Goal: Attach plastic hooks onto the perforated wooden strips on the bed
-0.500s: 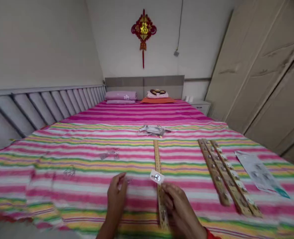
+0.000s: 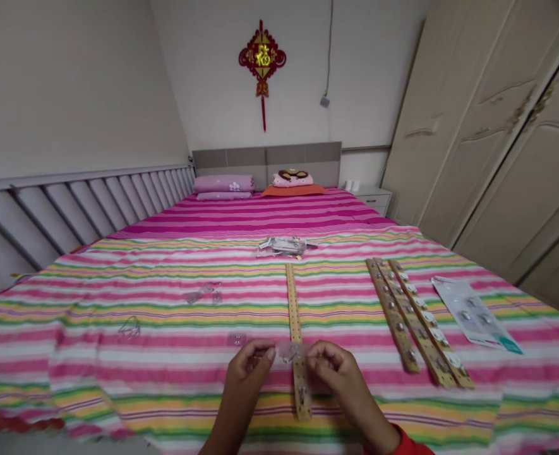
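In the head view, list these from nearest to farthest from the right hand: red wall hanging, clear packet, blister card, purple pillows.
From the right hand:
1. Clear packet: at its fingertips, on its left side.
2. Blister card: off to the right.
3. Purple pillows: far ahead, to the left.
4. Red wall hanging: high up, farthest back.

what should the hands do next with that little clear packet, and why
Probably try peeling the clear packet open at one end. The left hand and right hand pinch its opposite ends over the perforated strip, and a small shiny piece seems to show in it. Whether the packet is sealed is too small to tell.
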The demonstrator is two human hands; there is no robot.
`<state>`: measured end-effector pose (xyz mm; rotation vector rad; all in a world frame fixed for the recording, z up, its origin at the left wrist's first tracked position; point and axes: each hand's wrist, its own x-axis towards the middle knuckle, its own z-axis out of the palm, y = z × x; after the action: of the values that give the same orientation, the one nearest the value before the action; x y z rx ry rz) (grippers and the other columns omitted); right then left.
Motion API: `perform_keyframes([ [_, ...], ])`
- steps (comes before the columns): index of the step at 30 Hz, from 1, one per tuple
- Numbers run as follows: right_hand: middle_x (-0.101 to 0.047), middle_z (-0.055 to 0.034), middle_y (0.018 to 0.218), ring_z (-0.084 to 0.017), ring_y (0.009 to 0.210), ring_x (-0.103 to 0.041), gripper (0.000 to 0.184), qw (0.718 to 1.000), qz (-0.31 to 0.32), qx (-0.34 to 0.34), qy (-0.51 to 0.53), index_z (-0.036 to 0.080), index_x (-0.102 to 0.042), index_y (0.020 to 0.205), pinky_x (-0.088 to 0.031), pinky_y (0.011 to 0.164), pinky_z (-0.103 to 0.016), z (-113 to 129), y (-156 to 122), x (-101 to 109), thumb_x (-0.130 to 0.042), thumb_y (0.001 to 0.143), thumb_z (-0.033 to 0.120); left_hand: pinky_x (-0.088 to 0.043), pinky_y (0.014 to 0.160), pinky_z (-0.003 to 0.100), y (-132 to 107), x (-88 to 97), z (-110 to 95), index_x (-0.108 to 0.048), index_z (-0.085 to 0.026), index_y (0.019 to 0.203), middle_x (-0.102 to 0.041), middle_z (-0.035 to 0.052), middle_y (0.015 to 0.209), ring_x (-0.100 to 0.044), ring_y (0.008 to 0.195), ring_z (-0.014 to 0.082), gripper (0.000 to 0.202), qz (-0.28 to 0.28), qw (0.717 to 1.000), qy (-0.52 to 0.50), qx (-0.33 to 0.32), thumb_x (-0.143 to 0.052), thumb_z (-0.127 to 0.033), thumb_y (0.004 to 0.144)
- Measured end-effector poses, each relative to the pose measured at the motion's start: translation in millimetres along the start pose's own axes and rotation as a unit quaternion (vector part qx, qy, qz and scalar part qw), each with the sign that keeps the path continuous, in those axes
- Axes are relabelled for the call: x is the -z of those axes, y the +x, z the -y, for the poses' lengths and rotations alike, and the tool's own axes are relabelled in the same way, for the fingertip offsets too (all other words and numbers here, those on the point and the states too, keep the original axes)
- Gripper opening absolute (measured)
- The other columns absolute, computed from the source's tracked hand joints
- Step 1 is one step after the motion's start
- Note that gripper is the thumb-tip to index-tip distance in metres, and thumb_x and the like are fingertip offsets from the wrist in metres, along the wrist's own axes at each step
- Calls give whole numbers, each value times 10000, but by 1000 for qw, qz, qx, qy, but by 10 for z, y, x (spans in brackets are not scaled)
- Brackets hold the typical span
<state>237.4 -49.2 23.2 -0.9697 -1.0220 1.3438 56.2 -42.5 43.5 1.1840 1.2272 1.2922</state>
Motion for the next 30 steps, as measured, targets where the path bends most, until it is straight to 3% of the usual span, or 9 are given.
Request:
perform_keyframes([
  [4,-308,116,430,-39,392,-166,182,979,24,-40,197,179,-582,699,-148,424,-214,-113,-33,-19,-697,709,320,-447,633,226,-178,-142,-14,-654,-170,750,-636,7,711,-561,686,135,325,7,998,-58,33,-752,-434,589],
  [6,-301,119,416,-39,391,-155,165,969,47,-45,237,176,-585,707,-139,425,-215,-148,-55,-57,-700,717,294,-420,582,206,-245,-230,-8,-616,-169,705,-592,-19,639,-522,613,107,344,8,995,-91,34,-769,-444,566],
  [11,-357,107,392,-33,377,-186,208,976,39,-30,213,161,-594,672,-106,419,-213,-186,-85,-136,-746,680,304,-355,497,186,-295,-395,65,-527,-167,633,-479,-65,501,-425,476,63,401,16,989,-133,67,-753,-493,577],
  [16,-335,110,386,-41,389,-194,213,973,12,-40,227,168,-587,677,-139,423,-207,-249,-111,-140,-717,720,331,-445,589,215,-307,-437,118,-607,-165,722,-624,-5,647,-570,621,119,384,-16,989,-139,44,-795,-439,530],
  [19,-328,111,389,-43,389,-200,212,970,11,-49,239,167,-593,694,-160,421,-206,-294,-172,-171,-717,719,337,-471,630,232,-316,-435,141,-632,-161,709,-662,15,666,-599,653,139,355,-23,991,-124,46,-782,-442,551],
  [24,-329,115,401,-41,389,-204,195,971,1,-64,231,168,-603,734,-188,416,-199,-342,-272,-233,-703,734,335,-476,642,244,-295,-396,187,-638,-161,683,-669,19,658,-604,660,149,306,10,995,-93,46,-743,-439,610],
  [30,-416,97,386,-38,343,-263,315,990,-35,-64,119,152,-651,754,-183,378,-198,-311,-193,-123,-774,604,401,-441,675,249,-187,-298,103,-640,-157,692,-653,15,692,-571,696,151,273,42,998,-38,39,-702,-420,648],
])
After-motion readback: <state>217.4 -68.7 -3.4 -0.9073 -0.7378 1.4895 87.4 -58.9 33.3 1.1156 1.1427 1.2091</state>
